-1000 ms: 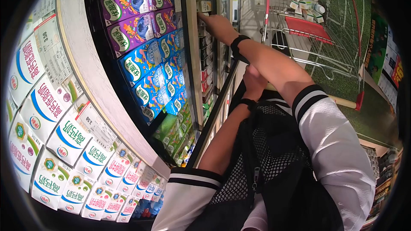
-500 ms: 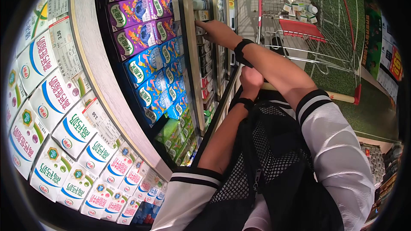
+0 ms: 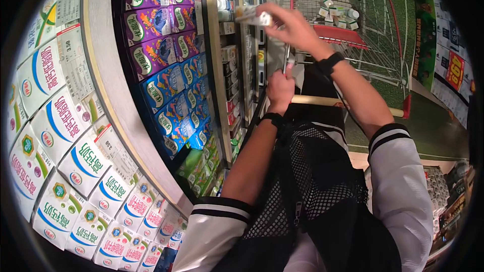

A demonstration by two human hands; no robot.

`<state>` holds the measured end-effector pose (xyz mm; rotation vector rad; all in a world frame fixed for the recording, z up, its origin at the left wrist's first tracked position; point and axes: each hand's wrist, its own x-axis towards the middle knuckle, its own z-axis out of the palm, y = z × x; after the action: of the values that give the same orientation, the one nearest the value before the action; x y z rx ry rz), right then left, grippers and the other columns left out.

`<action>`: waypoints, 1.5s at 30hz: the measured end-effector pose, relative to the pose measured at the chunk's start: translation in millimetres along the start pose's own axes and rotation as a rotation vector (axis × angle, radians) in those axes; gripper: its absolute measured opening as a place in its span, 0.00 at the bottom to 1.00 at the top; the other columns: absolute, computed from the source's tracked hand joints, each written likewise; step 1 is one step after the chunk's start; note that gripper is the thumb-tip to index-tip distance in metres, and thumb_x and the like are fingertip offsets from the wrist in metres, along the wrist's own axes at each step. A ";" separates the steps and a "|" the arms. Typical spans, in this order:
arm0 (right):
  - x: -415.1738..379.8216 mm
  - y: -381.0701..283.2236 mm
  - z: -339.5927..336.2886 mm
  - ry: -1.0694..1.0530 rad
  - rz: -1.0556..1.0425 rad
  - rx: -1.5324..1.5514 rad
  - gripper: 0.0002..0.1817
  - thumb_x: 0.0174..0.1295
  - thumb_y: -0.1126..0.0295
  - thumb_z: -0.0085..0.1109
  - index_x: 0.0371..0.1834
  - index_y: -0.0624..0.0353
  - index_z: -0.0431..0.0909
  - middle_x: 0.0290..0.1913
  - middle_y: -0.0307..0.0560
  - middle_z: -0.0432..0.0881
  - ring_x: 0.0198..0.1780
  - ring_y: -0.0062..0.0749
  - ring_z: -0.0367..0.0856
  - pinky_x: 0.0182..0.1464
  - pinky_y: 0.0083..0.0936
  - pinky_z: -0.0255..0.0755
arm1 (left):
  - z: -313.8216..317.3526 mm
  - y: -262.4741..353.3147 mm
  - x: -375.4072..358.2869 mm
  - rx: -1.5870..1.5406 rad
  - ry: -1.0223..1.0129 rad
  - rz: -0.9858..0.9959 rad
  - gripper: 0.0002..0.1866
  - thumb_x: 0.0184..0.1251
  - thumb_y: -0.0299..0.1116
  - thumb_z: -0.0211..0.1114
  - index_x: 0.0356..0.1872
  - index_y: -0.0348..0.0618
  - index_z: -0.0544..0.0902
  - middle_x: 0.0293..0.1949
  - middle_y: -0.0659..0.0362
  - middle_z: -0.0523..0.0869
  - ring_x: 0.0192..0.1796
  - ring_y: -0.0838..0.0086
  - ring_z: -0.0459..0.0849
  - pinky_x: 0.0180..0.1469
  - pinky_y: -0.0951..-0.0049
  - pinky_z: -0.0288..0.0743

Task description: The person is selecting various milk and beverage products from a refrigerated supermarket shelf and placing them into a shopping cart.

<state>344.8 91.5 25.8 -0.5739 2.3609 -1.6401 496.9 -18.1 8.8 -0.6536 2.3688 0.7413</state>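
My right hand (image 3: 290,29) is raised between the shelves and the shopping cart, with a small whitish carton (image 3: 253,16) pinched in its fingers. The carton is a little blurred. Lower down, my left hand (image 3: 280,90) is closed round the left end of the cart handle (image 3: 317,100). Several small boxes (image 3: 330,15) and a white-capped bottle (image 3: 353,14) lie in the wire basket of the cart (image 3: 378,17). Small cartons (image 3: 230,54) and white-topped bottles (image 3: 225,10) stand on the narrow shelf left of my right hand.
Purple (image 3: 151,22) and blue (image 3: 174,90) drink packs are stacked on the shelf at left. White milk cartons (image 3: 60,116) fill the near-left side, behind a pale shelf edge (image 3: 98,65). Posters (image 3: 448,60) line the far right, beyond green flooring (image 3: 373,138).
My right hand has drawn back from the shelf and now holds a carton over the gap beside the cart. My left hand has shifted slightly left, and the view has shifted a little.
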 end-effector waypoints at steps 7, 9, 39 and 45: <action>-36.5 85.6 -111.2 0.390 0.257 -0.108 0.26 0.62 0.73 0.70 0.64 0.46 0.74 0.39 0.53 0.90 0.42 0.39 0.93 0.44 0.34 0.85 | 1.0 -0.5 3.8 0.005 -0.007 -0.009 0.35 0.80 0.64 0.52 0.40 0.37 0.86 0.38 0.38 0.89 0.48 0.35 0.86 0.51 0.40 0.79; -54.4 136.7 -126.6 0.387 0.329 -0.191 0.27 0.61 0.73 0.71 0.63 0.46 0.74 0.39 0.54 0.91 0.43 0.44 0.93 0.45 0.38 0.85 | 1.5 -1.7 5.6 0.015 0.000 -0.002 0.34 0.80 0.63 0.53 0.38 0.37 0.85 0.37 0.38 0.89 0.46 0.35 0.86 0.50 0.40 0.79; -140.8 257.0 -209.3 -0.027 0.658 0.114 0.22 0.72 0.63 0.63 0.66 0.61 0.79 0.50 0.56 0.90 0.51 0.33 0.88 0.57 0.30 0.79 | -1.2 -0.8 3.8 -0.028 0.056 0.016 0.32 0.80 0.61 0.56 0.33 0.37 0.85 0.29 0.40 0.87 0.38 0.37 0.86 0.42 0.45 0.79; -232.6 160.3 -284.5 0.246 0.752 -0.310 0.24 0.72 0.57 0.66 0.62 0.64 0.81 0.55 0.50 0.88 0.57 0.37 0.86 0.61 0.33 0.76 | -4.3 -1.6 5.7 -0.035 -0.015 -0.029 0.36 0.79 0.64 0.54 0.37 0.34 0.86 0.35 0.38 0.88 0.44 0.36 0.86 0.49 0.43 0.78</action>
<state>413.9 482.1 -32.9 0.4690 2.5430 -1.0538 492.2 -23.5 7.5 -0.6935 2.3321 0.7733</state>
